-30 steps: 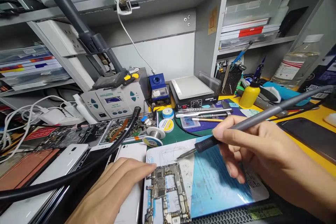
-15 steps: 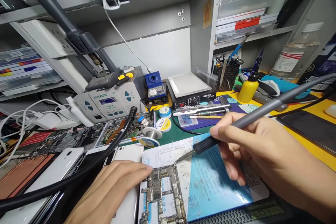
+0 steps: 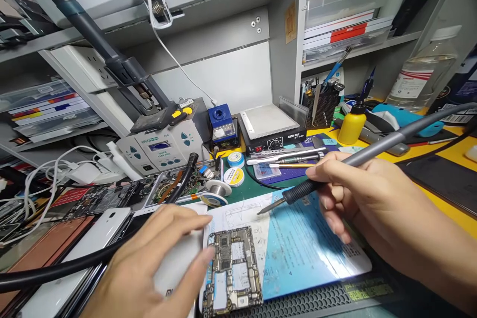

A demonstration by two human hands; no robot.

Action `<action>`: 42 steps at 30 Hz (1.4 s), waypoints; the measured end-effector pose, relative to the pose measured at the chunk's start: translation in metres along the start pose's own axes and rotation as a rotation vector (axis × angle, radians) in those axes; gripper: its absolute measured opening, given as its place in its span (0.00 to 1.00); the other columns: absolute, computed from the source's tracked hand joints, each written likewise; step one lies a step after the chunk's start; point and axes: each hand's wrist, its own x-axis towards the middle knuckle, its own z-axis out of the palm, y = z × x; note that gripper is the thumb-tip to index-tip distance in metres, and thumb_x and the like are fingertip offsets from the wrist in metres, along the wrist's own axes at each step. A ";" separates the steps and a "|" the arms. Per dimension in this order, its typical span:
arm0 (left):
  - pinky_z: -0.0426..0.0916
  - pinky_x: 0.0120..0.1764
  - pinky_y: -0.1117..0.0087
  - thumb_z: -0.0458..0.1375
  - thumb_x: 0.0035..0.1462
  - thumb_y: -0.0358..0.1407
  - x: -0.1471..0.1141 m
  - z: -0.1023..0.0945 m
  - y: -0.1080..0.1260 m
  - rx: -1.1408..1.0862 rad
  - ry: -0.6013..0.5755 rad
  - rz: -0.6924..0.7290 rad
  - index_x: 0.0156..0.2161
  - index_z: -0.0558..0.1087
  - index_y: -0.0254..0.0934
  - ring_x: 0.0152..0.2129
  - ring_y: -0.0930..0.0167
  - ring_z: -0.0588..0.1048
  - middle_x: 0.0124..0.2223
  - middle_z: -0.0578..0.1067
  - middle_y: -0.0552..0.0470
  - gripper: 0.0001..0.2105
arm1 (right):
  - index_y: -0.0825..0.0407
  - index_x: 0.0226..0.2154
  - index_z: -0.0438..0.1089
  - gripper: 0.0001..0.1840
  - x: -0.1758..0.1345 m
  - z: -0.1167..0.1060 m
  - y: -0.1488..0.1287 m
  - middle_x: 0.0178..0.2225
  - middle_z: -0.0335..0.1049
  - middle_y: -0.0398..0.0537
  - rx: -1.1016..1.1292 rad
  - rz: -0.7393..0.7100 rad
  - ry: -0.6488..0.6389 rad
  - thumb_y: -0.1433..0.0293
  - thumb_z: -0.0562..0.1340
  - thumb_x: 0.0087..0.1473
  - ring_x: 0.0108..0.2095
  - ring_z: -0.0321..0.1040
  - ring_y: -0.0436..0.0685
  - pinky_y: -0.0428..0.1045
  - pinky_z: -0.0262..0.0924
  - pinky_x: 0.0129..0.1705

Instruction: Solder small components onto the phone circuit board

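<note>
Right hand (image 3: 372, 203), soldering iron (image 3: 372, 150) aslant, tip (image 3: 275, 204) leftward

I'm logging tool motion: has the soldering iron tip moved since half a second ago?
Yes. Judged against the solder spool, the soldering iron tip has shifted up and rightward in the picture.

Left hand (image 3: 141, 258) blurred; wrist cut off by lower edge. Contact between its fingers (image 3: 194, 223) and the dark, flat circuit board (image 3: 225, 258) cannot be determined. Glossy white phone (image 3: 175, 261) partly hidden behind that hand. Grey, black-gripped soldering iron (image 3: 376, 147) cut off at right edge. Fine print on blue-and-white card (image 3: 294, 248) illegible.
</note>
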 end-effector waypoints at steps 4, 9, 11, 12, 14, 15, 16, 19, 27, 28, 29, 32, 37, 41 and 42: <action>0.68 0.36 0.71 0.56 0.61 0.43 0.041 -0.001 0.020 -0.078 -0.237 -0.209 0.40 0.78 0.42 0.35 0.68 0.76 0.38 0.79 0.53 0.11 | 0.52 0.19 0.66 0.14 -0.003 -0.001 -0.005 0.14 0.63 0.40 0.017 -0.007 0.009 0.67 0.63 0.52 0.11 0.59 0.48 0.42 0.55 0.10; 0.63 0.32 0.71 0.58 0.58 0.44 0.068 0.011 0.040 -0.150 -0.356 -0.325 0.33 0.78 0.41 0.29 0.70 0.73 0.32 0.77 0.55 0.11 | 0.52 0.18 0.66 0.15 -0.001 -0.003 -0.005 0.13 0.63 0.40 0.036 -0.054 0.006 0.66 0.64 0.53 0.10 0.60 0.50 0.44 0.55 0.09; 0.60 0.28 0.72 0.56 0.60 0.43 0.070 0.013 0.041 -0.167 -0.355 -0.338 0.31 0.77 0.40 0.25 0.72 0.70 0.28 0.75 0.57 0.12 | 0.51 0.17 0.65 0.16 0.000 -0.004 -0.004 0.13 0.62 0.39 0.039 -0.060 0.006 0.66 0.64 0.53 0.10 0.60 0.51 0.44 0.55 0.09; 0.58 0.26 0.72 0.56 0.60 0.43 0.070 0.013 0.040 -0.171 -0.356 -0.352 0.31 0.77 0.41 0.24 0.73 0.68 0.26 0.73 0.57 0.12 | 0.51 0.17 0.65 0.17 0.000 -0.005 -0.002 0.13 0.62 0.39 0.035 -0.062 0.002 0.66 0.64 0.53 0.10 0.60 0.51 0.44 0.55 0.09; 0.58 0.25 0.73 0.56 0.60 0.45 0.070 0.010 0.037 -0.200 -0.353 -0.386 0.32 0.78 0.41 0.23 0.73 0.66 0.25 0.72 0.57 0.14 | 0.50 0.17 0.63 0.18 0.000 -0.006 0.000 0.13 0.62 0.38 0.012 -0.072 -0.010 0.65 0.64 0.54 0.10 0.61 0.51 0.45 0.56 0.10; 0.59 0.26 0.73 0.56 0.60 0.46 0.070 0.007 0.035 -0.229 -0.354 -0.396 0.33 0.79 0.40 0.24 0.73 0.67 0.26 0.73 0.57 0.14 | 0.50 0.17 0.63 0.18 0.000 -0.006 0.001 0.13 0.62 0.39 -0.003 -0.072 -0.020 0.64 0.64 0.54 0.11 0.61 0.51 0.45 0.56 0.11; 0.60 0.28 0.73 0.56 0.61 0.47 0.069 0.004 0.033 -0.265 -0.355 -0.400 0.33 0.79 0.40 0.26 0.72 0.69 0.28 0.75 0.57 0.15 | 0.50 0.16 0.63 0.19 -0.001 -0.006 0.002 0.14 0.62 0.39 -0.018 -0.063 -0.037 0.64 0.64 0.54 0.11 0.61 0.51 0.45 0.56 0.11; 0.64 0.36 0.74 0.56 0.62 0.46 0.068 -0.003 0.030 -0.352 -0.352 -0.368 0.35 0.80 0.41 0.32 0.72 0.73 0.35 0.79 0.57 0.14 | 0.50 0.16 0.63 0.19 -0.001 -0.003 0.000 0.14 0.64 0.40 -0.071 0.019 -0.086 0.62 0.63 0.53 0.12 0.62 0.52 0.46 0.56 0.13; 0.66 0.34 0.70 0.61 0.58 0.48 0.060 0.002 0.019 -0.484 -0.287 -0.477 0.41 0.79 0.41 0.38 0.66 0.76 0.42 0.81 0.52 0.14 | 0.50 0.21 0.65 0.12 -0.008 0.005 -0.010 0.16 0.69 0.43 -0.124 0.091 -0.110 0.62 0.66 0.47 0.14 0.66 0.55 0.47 0.59 0.14; 0.66 0.34 0.69 0.61 0.58 0.48 0.059 0.003 0.018 -0.504 -0.291 -0.479 0.40 0.79 0.40 0.38 0.66 0.76 0.42 0.80 0.52 0.14 | 0.50 0.21 0.65 0.12 -0.008 0.005 -0.010 0.16 0.69 0.43 -0.139 0.089 -0.112 0.62 0.66 0.47 0.14 0.67 0.55 0.47 0.60 0.15; 0.66 0.34 0.69 0.60 0.58 0.47 0.059 0.004 0.017 -0.517 -0.299 -0.468 0.40 0.79 0.40 0.38 0.66 0.76 0.41 0.80 0.52 0.13 | 0.50 0.21 0.66 0.12 -0.008 0.005 -0.009 0.16 0.69 0.42 -0.155 0.088 -0.110 0.63 0.67 0.46 0.14 0.67 0.56 0.47 0.61 0.15; 0.66 0.35 0.68 0.60 0.59 0.47 0.057 0.005 0.016 -0.532 -0.330 -0.422 0.38 0.79 0.40 0.35 0.68 0.75 0.37 0.80 0.52 0.13 | 0.49 0.20 0.66 0.12 -0.008 0.004 -0.003 0.15 0.68 0.42 -0.180 0.065 -0.099 0.63 0.67 0.45 0.14 0.67 0.56 0.48 0.62 0.14; 0.63 0.31 0.71 0.60 0.57 0.49 0.055 0.009 0.018 -0.585 -0.352 -0.467 0.37 0.79 0.40 0.32 0.69 0.74 0.34 0.79 0.53 0.14 | 0.49 0.20 0.66 0.15 -0.006 0.002 0.003 0.14 0.65 0.40 -0.147 0.000 -0.102 0.61 0.69 0.48 0.13 0.66 0.55 0.47 0.62 0.12; 0.62 0.30 0.73 0.60 0.57 0.49 0.057 0.009 0.019 -0.655 -0.367 -0.482 0.35 0.78 0.39 0.29 0.71 0.71 0.32 0.76 0.54 0.15 | 0.50 0.20 0.67 0.18 -0.006 0.004 -0.002 0.17 0.68 0.42 -0.085 -0.011 -0.040 0.57 0.71 0.47 0.13 0.66 0.54 0.46 0.62 0.12; 0.62 0.31 0.73 0.59 0.58 0.49 0.057 0.009 0.019 -0.672 -0.366 -0.478 0.35 0.78 0.39 0.29 0.71 0.70 0.31 0.75 0.54 0.15 | 0.51 0.22 0.68 0.18 -0.006 0.005 -0.004 0.18 0.69 0.42 -0.076 -0.028 -0.013 0.56 0.71 0.48 0.14 0.66 0.53 0.46 0.62 0.12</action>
